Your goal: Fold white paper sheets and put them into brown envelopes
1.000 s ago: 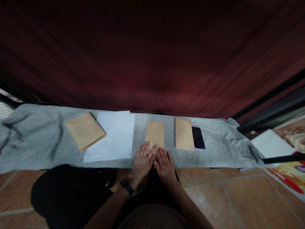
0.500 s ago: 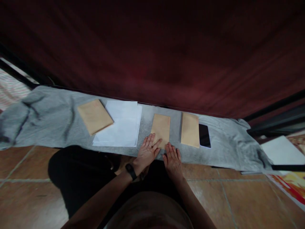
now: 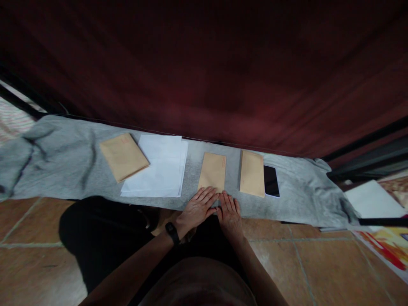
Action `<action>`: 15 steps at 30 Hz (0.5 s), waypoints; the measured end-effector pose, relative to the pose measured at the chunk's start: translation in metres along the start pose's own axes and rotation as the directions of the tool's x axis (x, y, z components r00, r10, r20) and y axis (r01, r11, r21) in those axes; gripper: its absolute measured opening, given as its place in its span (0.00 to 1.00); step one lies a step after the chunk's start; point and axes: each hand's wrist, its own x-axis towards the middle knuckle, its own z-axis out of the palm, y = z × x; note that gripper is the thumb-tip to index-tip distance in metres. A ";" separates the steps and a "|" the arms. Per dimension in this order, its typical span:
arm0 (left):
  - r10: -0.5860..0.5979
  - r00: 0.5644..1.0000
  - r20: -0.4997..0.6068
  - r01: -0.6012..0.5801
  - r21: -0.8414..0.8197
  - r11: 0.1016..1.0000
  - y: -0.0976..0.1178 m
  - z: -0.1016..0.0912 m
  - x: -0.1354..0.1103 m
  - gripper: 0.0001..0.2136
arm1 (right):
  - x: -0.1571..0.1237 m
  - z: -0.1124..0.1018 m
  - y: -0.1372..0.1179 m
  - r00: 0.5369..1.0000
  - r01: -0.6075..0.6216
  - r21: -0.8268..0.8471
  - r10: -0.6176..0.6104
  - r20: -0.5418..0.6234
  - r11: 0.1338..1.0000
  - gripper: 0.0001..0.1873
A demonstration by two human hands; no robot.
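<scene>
A brown paper envelope [image 3: 213, 170] lies flat in front of me, with small red print near its upper right corner. My left hand [image 3: 198, 207] rests palm down over its near edge, fingers stretched out. Beside it, my right hand [image 3: 230, 212] lies flat with its fingertips at the envelope's near right corner. The near end of the envelope is hidden under the hands. To the right is a stack of brown envelopes [image 3: 251, 173]. On the left, another stack of brown envelopes [image 3: 124, 157] lies askew, partly over white paper sheets [image 3: 159, 168].
A dark-screened phone [image 3: 271, 181] lies against the right envelope stack. Grey cloth [image 3: 302, 187] covers the long narrow surface. Behind it hangs a dark red curtain [image 3: 204, 85]. At the far right are a white flat object [image 3: 374, 199] and a colourful printed sheet [image 3: 387, 248].
My left hand has slid down toward the envelope's near edge, its fingers now closer together. The right hand has stayed nearly in place. The whole view has shifted slightly.
</scene>
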 end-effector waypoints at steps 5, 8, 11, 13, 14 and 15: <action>-0.041 0.999 -0.031 0.042 0.023 0.999 -0.002 0.005 -0.007 0.27 | -0.004 -0.006 0.002 1.000 0.004 -0.019 -0.004 -0.005 1.000 0.30; -0.057 0.998 -0.042 0.058 0.033 0.998 -0.003 0.009 -0.012 0.26 | -0.005 -0.009 0.003 1.000 -0.007 -0.027 0.007 -0.001 1.000 0.30; -0.062 0.997 -0.047 0.063 0.031 0.997 -0.004 0.010 -0.012 0.26 | -0.004 -0.012 0.002 1.000 -0.027 -0.012 0.027 0.009 1.000 0.29; -0.059 0.997 -0.045 0.061 0.032 0.998 -0.004 0.009 -0.012 0.26 | -0.003 -0.014 -0.001 0.999 -0.038 0.000 0.038 0.018 0.999 0.29; -0.057 0.998 -0.041 0.058 0.035 0.998 -0.004 0.009 -0.011 0.26 | -0.002 -0.015 -0.002 0.999 -0.034 0.007 0.034 0.026 0.999 0.29; -0.051 0.998 -0.036 0.052 0.040 0.998 -0.004 0.009 -0.011 0.26 | -0.002 -0.016 -0.004 0.999 -0.024 0.015 0.024 0.036 1.000 0.28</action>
